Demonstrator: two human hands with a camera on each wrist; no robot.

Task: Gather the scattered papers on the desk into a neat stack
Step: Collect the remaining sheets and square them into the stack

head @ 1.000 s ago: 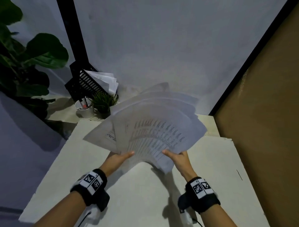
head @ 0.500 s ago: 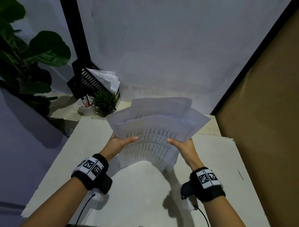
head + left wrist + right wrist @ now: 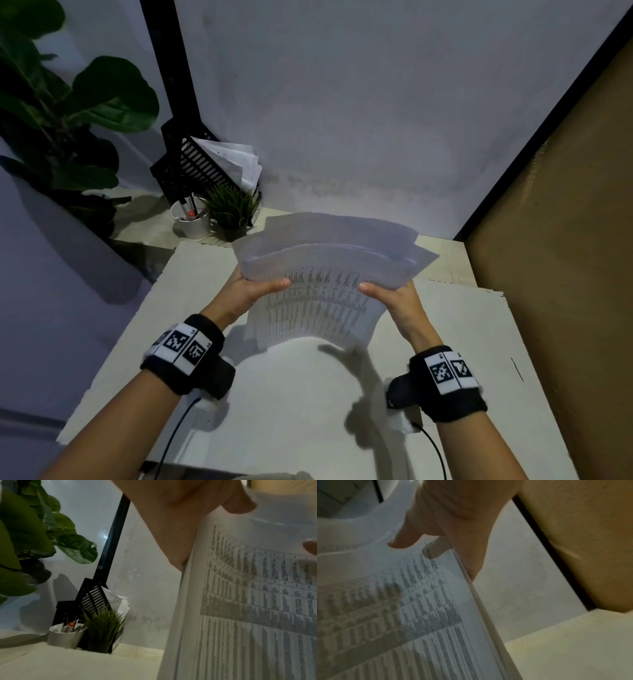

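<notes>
Nearest the person, the left hand (image 3: 251, 296) and the right hand (image 3: 399, 301) each clamp one side edge of the papers (image 3: 325, 291), thumbs pressed on the printed top sheet and fingers curled behind, so the bundle is pinched from both sides. The papers stand upright above the desk (image 3: 291, 411), near its middle, bowed back between the hands; their lower edge hangs close over the desk, though whether it touches cannot be told. Holding them on end this way most likely lets the loose sheets drop level against the desk. The upper corners, farther from the desk's front edge, are uneven, with a couple of sheets poking out to the right, so squaring is unfinished. No other loose sheet shows on the desk.
</notes>
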